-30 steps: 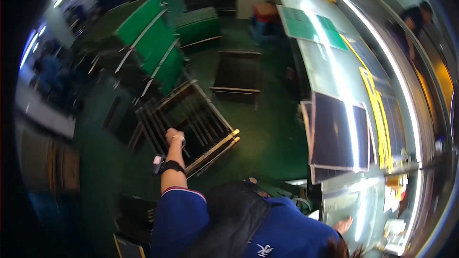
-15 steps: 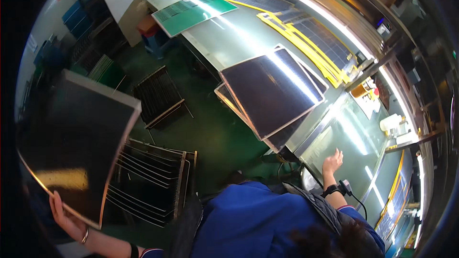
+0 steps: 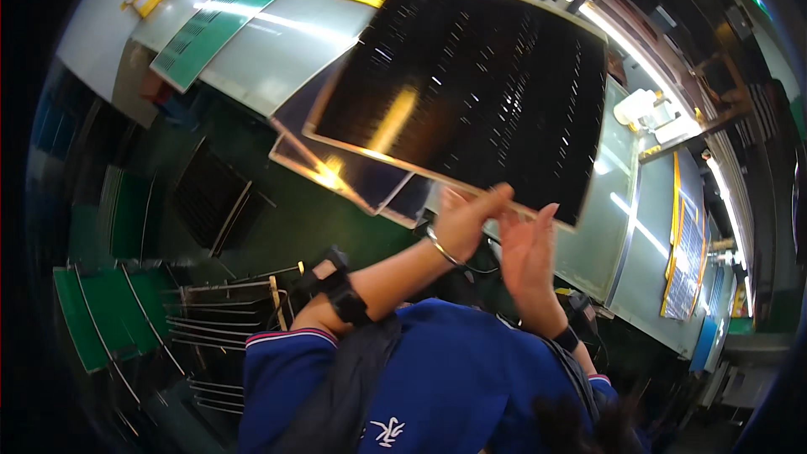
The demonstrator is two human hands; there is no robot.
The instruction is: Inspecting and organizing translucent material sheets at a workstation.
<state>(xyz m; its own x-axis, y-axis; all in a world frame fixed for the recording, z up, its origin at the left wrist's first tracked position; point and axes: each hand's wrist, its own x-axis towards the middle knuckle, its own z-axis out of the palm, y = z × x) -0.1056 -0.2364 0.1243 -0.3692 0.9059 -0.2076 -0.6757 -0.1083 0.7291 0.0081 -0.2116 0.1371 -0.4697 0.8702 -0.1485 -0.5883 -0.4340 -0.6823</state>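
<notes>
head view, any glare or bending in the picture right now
Head view: an amber reflection streaks the dark panel; head view: white glare crosses the green sheet and workbench; head view: the fisheye bends straight edges, with black at the left rim.

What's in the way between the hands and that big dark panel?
Nothing that I can see. The left hand holds the dark panel by its near edge. The right hand is open beside it at that same edge, also with nothing visible between; whether it touches the panel, I can't tell.
</notes>
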